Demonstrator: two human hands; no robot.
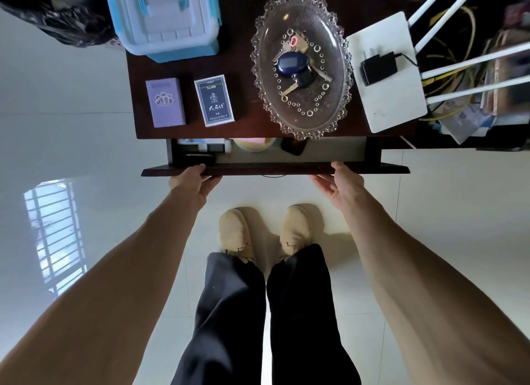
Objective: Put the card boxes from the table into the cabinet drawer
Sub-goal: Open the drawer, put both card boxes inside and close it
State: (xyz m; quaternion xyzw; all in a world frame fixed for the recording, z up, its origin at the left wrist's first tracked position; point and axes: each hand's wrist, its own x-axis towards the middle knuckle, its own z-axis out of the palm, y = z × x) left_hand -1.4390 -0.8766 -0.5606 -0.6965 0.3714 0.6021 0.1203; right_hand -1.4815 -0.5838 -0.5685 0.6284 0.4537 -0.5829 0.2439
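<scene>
both hands gripping the drawer front (pixel 275 169), drawer part open. left hand (pixel 192 181) fingers curling over its top edge, right hand (pixel 341 181) fingers pressing under and along it, narrow. purple card box (pixel 165 102) and dark card box (pixel 214 100) lying flat on the cabinet top (pixel 246 120), beyond the left fingers, side by side, apart.

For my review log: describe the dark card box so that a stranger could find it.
On the dark wooden cabinet top, look left of the oval glass dish. Two card boxes lie side by side there; the dark card box is the one nearer the dish, navy with a white border, unlike the lilac card box.
</scene>
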